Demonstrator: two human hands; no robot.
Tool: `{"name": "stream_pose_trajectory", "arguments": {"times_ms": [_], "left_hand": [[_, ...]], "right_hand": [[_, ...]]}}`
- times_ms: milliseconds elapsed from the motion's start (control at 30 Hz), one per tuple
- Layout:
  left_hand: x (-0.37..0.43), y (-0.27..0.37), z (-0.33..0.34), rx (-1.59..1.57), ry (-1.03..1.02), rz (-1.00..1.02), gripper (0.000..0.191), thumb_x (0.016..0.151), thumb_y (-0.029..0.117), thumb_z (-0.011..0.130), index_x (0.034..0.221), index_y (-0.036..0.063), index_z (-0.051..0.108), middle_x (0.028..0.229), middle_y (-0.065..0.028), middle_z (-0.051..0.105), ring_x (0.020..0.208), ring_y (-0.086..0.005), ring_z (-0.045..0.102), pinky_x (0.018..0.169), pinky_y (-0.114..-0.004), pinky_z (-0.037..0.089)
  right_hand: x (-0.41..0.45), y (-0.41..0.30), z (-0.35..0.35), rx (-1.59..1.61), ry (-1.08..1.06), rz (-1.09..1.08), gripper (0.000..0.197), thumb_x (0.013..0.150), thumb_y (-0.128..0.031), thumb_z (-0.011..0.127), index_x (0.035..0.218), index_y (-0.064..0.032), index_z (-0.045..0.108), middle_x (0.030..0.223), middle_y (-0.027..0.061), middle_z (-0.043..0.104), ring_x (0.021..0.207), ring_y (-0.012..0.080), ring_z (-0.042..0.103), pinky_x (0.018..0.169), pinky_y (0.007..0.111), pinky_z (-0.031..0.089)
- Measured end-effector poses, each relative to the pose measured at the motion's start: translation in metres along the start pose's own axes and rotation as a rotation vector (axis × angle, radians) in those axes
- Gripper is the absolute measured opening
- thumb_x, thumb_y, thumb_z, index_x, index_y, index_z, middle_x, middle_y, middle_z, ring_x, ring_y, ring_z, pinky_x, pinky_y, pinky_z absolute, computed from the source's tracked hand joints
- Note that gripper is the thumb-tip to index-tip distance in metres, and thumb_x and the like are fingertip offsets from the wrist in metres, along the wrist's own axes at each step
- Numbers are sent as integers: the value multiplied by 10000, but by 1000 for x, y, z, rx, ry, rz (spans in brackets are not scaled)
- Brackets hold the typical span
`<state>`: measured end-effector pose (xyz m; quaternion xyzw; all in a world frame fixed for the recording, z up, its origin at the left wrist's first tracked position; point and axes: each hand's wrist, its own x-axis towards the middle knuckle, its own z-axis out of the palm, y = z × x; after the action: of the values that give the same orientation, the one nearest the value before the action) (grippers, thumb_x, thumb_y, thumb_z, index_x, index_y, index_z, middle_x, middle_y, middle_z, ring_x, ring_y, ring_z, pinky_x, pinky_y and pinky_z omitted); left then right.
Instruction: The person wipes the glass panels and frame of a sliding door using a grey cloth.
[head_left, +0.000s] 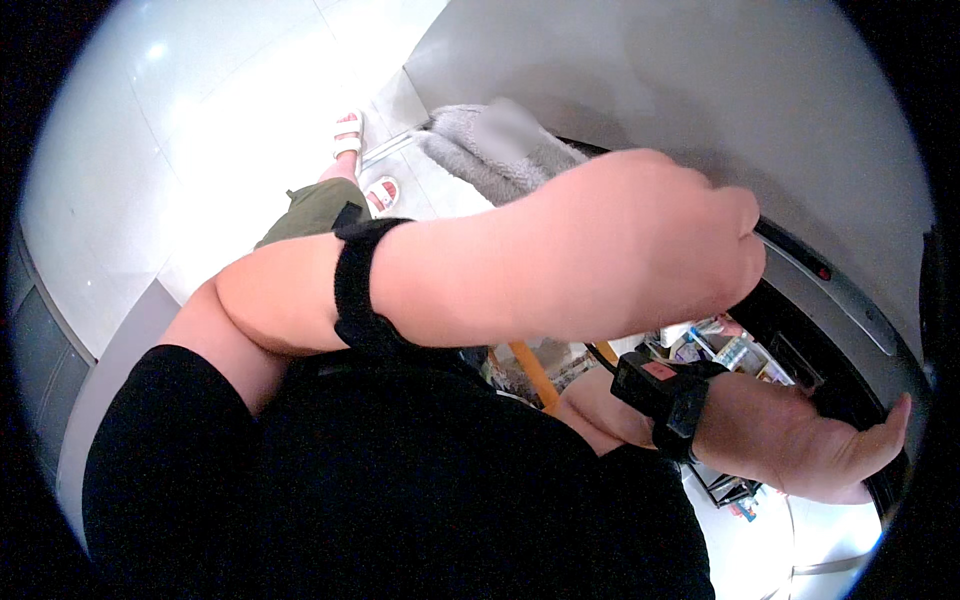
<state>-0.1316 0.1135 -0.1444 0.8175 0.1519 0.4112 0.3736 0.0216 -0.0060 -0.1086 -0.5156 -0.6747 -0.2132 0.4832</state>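
Note:
My left hand (682, 232) reaches across the middle of the view, its fingers curled and largely hidden. A black strap (354, 285) circles that forearm. The hand is in front of a dark panel with a grey strip (832, 285); I cannot tell whether it touches it. My right hand (840, 457) lies lower right with the thumb raised and the other fingers out of sight, overlapping the panel's dark edge. On its wrist sits a black box-shaped device (660, 397). Whatever either palm may hold is not visible.
Grey plush fabric (465, 142) lies beyond my left hand by a grey wall (675, 67). Legs in olive shorts (315, 210) and white sandals (349, 139) show upper left. Packaged items (742, 352) and a black rack (720, 491) are at right. Pale tiles (202, 112) cover the floor.

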Motion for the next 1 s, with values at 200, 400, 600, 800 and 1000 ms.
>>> {"name": "stream_pose_trajectory", "arguments": {"times_ms": [200,400,600,800,1000], "left_hand": [[-17,0,29,-226,306,54,125,758,147,535,812,37,511,729,-97,412,617,-273,496,528,-372,412],[-27,-7,38,-358,242,117,220,769,114,598,953,8,540,821,-103,467,645,-280,505,542,-352,424],[-26,-14,36,-393,226,100,235,752,129,610,933,-2,535,845,-101,476,669,-263,516,570,-345,431],[-44,-38,46,-186,167,132,233,736,125,569,935,5,548,836,-90,476,694,-248,525,591,-346,436],[-78,-82,74,-396,220,-44,184,775,99,593,945,32,567,897,-104,525,772,-280,552,652,-351,462]], "right_hand": [[37,10,-15,-2,104,-25,553,775,-54,576,1233,-117,271,1105,212,492,978,291,520,853,428,464],[71,21,-31,-99,240,-94,572,770,-52,582,1239,-125,262,1095,210,495,966,288,524,843,429,468],[67,20,-39,-213,267,-68,589,766,-49,588,1244,-131,254,1086,209,498,954,286,527,834,430,472],[58,18,-51,-355,293,-46,610,760,-46,595,1250,-140,244,1075,206,501,940,283,531,823,431,476],[48,27,-46,-453,297,25,630,755,-43,601,1256,-147,234,1065,204,505,927,280,534,813,432,480]]}}
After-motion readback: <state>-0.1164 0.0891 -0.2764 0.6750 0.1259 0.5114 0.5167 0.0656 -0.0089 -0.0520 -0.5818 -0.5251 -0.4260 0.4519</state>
